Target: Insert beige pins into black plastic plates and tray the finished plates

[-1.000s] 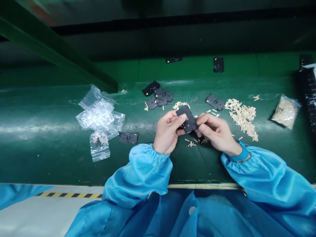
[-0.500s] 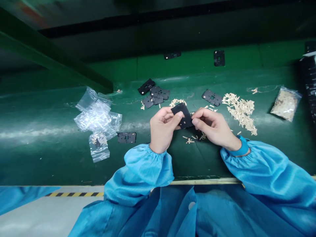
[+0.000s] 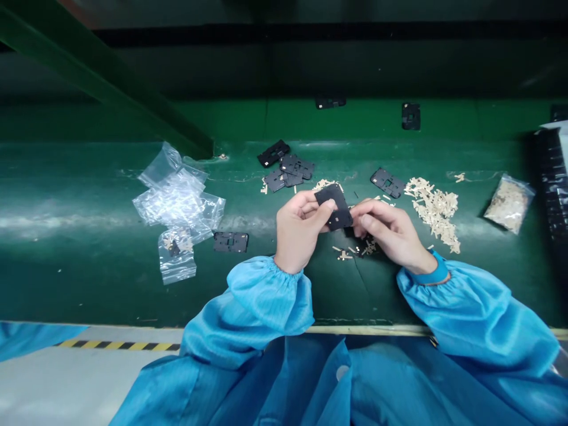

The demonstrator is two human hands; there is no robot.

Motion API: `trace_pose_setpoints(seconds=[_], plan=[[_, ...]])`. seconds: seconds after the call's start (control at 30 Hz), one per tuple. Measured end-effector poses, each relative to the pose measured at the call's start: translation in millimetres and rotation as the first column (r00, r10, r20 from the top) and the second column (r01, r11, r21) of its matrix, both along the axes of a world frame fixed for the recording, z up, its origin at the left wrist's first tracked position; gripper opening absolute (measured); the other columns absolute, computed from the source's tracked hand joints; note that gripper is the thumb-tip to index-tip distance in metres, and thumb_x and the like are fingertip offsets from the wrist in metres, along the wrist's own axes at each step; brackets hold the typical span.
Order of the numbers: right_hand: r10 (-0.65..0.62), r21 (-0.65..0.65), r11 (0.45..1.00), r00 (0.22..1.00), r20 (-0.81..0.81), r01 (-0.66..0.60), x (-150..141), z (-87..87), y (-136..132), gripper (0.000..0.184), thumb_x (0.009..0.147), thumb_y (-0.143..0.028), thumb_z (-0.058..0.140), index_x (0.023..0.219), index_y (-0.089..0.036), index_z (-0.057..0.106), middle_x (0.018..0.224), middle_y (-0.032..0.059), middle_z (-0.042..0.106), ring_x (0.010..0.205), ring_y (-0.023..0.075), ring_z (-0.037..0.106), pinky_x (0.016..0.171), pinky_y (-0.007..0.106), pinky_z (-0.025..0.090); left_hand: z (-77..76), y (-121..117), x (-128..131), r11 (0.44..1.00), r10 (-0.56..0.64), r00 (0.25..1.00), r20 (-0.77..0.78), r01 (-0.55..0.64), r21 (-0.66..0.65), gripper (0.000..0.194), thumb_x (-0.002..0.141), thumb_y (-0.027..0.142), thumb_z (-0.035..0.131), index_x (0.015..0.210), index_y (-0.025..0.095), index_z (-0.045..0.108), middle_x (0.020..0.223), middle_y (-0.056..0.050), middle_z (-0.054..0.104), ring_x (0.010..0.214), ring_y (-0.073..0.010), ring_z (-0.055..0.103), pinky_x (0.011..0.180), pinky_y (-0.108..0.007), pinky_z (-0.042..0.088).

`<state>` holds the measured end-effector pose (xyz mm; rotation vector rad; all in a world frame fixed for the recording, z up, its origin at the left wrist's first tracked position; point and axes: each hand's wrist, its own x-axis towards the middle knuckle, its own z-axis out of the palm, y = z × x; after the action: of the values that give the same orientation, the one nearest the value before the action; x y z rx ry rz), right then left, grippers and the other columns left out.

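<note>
Between its thumb and fingers, my left hand (image 3: 296,232) grips a thin black plastic plate (image 3: 341,208) with small holes, tilted above the bench. My right hand (image 3: 393,234) is at the plate's right edge, its thumb and fingers curled into a pinch. Whatever those fingertips hold, if anything, is too small to make out. Under and beside the hands lie loose cream-coloured strips (image 3: 345,254), with a larger pile of strips (image 3: 437,207) to the right. A black plate with cutouts (image 3: 387,182) rests beyond my right hand.
Several black plates (image 3: 296,168) overlap beyond my left hand, and a single plate (image 3: 231,241) lies left of it. Clear plastic bags (image 3: 175,198) are heaped farther left. A filled zip bag (image 3: 509,204) and a black crate (image 3: 552,171) stand right. A green beam (image 3: 146,106) slants across upper left.
The view has shifted slightly. My left hand still holds the black plate, and my right hand's fingers have curled in more, a little away from the plate's edge.
</note>
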<state>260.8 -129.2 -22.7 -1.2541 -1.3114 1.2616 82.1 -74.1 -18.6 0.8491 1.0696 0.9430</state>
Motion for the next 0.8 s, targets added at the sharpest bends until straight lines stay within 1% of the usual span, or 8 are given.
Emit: trace_pose_setpoints(seconds=[0.1, 0.27, 0.4, 0.5, 0.57, 0.67, 0.73, 0.8], plan=[[-0.014, -0.023, 1.000, 0.999, -0.038, 0.013, 1, 0.1, 1, 0.022, 0.101, -0.042, 0.062, 0.106, -0.023, 0.072, 0.082, 0.0014, 0.064, 0.070, 0.0148, 0.061, 0.065, 0.030, 0.048, -0.1, 0, 0, 1.000, -0.005, 1.000, 0.007, 0.005, -0.023, 0.028, 0.078, 0.040, 0.083, 0.091, 0.020, 0.070, 0.081, 0.000, 0.078, 0.068, -0.0143, 0.074, 0.058, -0.023, 0.062], [-0.046, 0.008, 0.999, 0.999, 0.001, 0.046, -3, -3.2, 0, 0.019, 0.096, -0.040, 0.069, 0.104, -0.023, 0.070, 0.093, 0.0027, 0.065, 0.070, 0.0138, 0.061, 0.065, 0.029, 0.049, 0.5, 0, 1, 0.998, 0.000, 1.000, 0.025, 0.001, -0.061, 0.031, 0.075, 0.041, 0.085, 0.091, 0.019, 0.070, 0.080, 0.000, 0.076, 0.068, -0.0139, 0.073, 0.059, -0.023, 0.062], [-0.087, 0.092, 0.993, 0.990, 0.107, 0.077, -8, -8.5, -2, 0.014, 0.096, -0.035, 0.068, 0.101, -0.023, 0.067, 0.093, 0.0035, 0.062, 0.075, 0.0159, 0.059, 0.068, 0.031, 0.049, -0.5, -2, 2, 0.997, 0.006, 1.000, 0.018, -0.004, -0.074, 0.031, 0.075, 0.041, 0.085, 0.089, 0.018, 0.069, 0.079, 0.000, 0.076, 0.066, -0.0132, 0.071, 0.055, -0.020, 0.059], [-0.102, 0.125, 0.989, 0.974, 0.203, 0.078, -12, -9.5, -3, 0.014, 0.091, -0.032, 0.072, 0.099, -0.023, 0.063, 0.088, 0.0019, 0.059, 0.070, 0.0148, 0.055, 0.062, 0.030, 0.046, -1.6, -4, 2, 0.997, -0.011, 1.000, -0.013, 0.010, -0.079, 0.033, 0.076, 0.042, 0.084, 0.090, 0.017, 0.069, 0.080, -0.001, 0.076, 0.069, -0.0130, 0.072, 0.056, -0.019, 0.058], [-0.091, 0.087, 0.993, 0.974, 0.207, 0.074, -13, -6.1, -2, 0.017, 0.090, -0.033, 0.074, 0.099, -0.023, 0.063, 0.086, 0.0010, 0.059, 0.067, 0.0137, 0.053, 0.059, 0.029, 0.045, -2.4, -3, 1, 0.997, -0.016, 0.999, -0.030, 0.013, -0.078, 0.033, 0.077, 0.044, 0.083, 0.091, 0.017, 0.069, 0.081, 0.000, 0.076, 0.070, -0.0125, 0.072, 0.059, -0.019, 0.058], [-0.030, -0.064, 0.997, 0.994, 0.105, 0.037, -10, 4.9, 5, 0.022, 0.087, -0.040, 0.074, 0.094, -0.022, 0.063, 0.077, -0.0009, 0.059, 0.064, 0.0134, 0.053, 0.058, 0.028, 0.045, -4.2, -1, 2, 0.997, -0.029, 0.998, -0.049, 0.025, -0.073, 0.034, 0.078, 0.044, 0.083, 0.093, 0.017, 0.070, 0.082, -0.001, 0.077, 0.073, -0.0118, 0.072, 0.059, -0.017, 0.057], [-0.008, -0.166, 0.986, 0.996, 0.093, 0.024, -3, 13.1, 17, 0.026, 0.085, -0.044, 0.076, 0.087, -0.021, 0.062, 0.070, -0.0022, 0.058, 0.059, 0.0124, 0.051, 0.054, 0.026, 0.043, -6.2, 0, 2, 0.995, -0.053, 0.998, -0.019, 0.051, -0.087, 0.035, 0.077, 0.042, 0.084, 0.095, 0.017, 0.070, 0.085, -0.002, 0.077, 0.076, -0.0127, 0.073, 0.063, -0.018, 0.059], [-0.037, -0.202, 0.977, 0.989, 0.146, 0.066, 11, 19.1, 38, 0.025, 0.085, -0.043, 0.074, 0.083, -0.020, 0.062, 0.066, -0.0027, 0.057, 0.055, 0.0109, 0.049, 0.051, 0.025, 0.039, -8.2, 1, 3, 0.993, -0.070, 0.997, 0.040, 0.074, -0.097, 0.037, 0.079, 0.043, 0.083, 0.102, 0.016, 0.070, 0.097, -0.005, 0.078, 0.086, -0.0149, 0.075, 0.072, -0.024, 0.063]])
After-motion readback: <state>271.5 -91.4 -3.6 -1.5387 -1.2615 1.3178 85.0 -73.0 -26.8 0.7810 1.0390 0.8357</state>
